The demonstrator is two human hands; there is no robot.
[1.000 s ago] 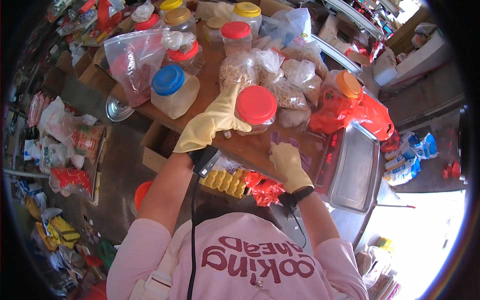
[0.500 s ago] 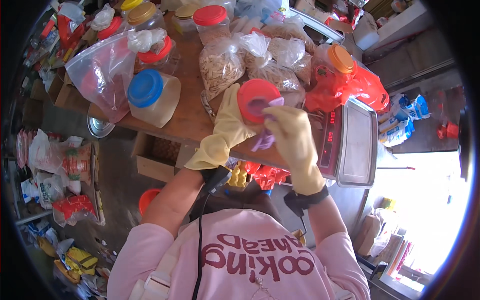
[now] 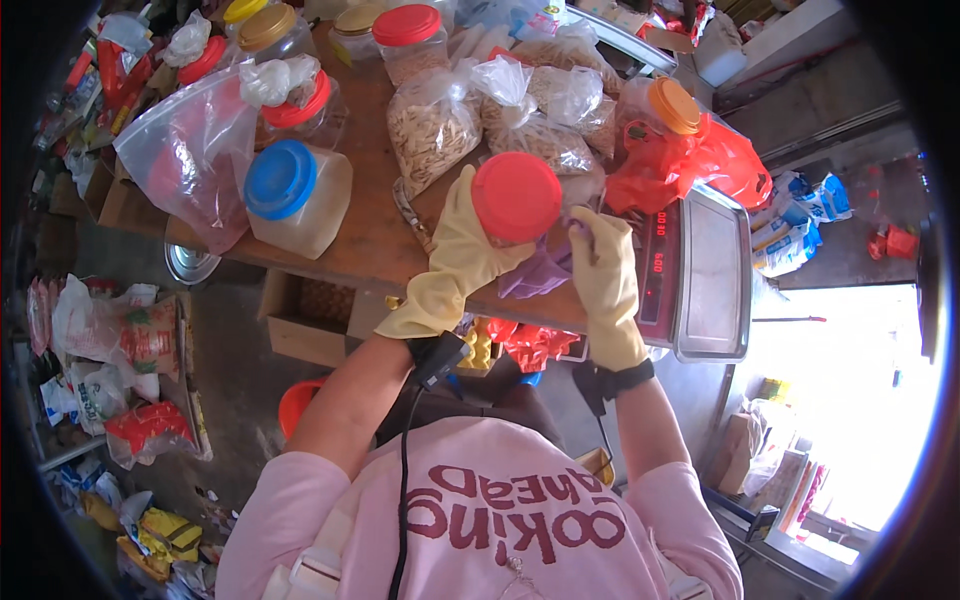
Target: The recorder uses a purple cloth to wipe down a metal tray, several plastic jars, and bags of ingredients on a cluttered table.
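A jar with a red screw lid (image 3: 516, 196) stands near the front edge of the wooden table. My left hand (image 3: 462, 250), in a cream rubber glove, is wrapped round the jar's left and near side. On its right, my right hand (image 3: 600, 250), gloved alike, pinches a purple cloth (image 3: 540, 272). The cloth hangs beside and below the jar, over the table edge. Most of the jar's body is hidden under the lid and glove. Clear bags of pale dried strips (image 3: 432, 130) lie just beyond.
A digital scale with a steel pan (image 3: 712, 280) stands at the right, beside a red plastic bag (image 3: 690, 165). To the left are a blue-lidded jar (image 3: 285, 180) and a large clear bag (image 3: 195, 150). Below the table sits a cardboard box (image 3: 305, 315).
My right hand has drawn the purple cloth off the top of the red lid, down to the jar's right side. My left hand keeps its hold on the jar.
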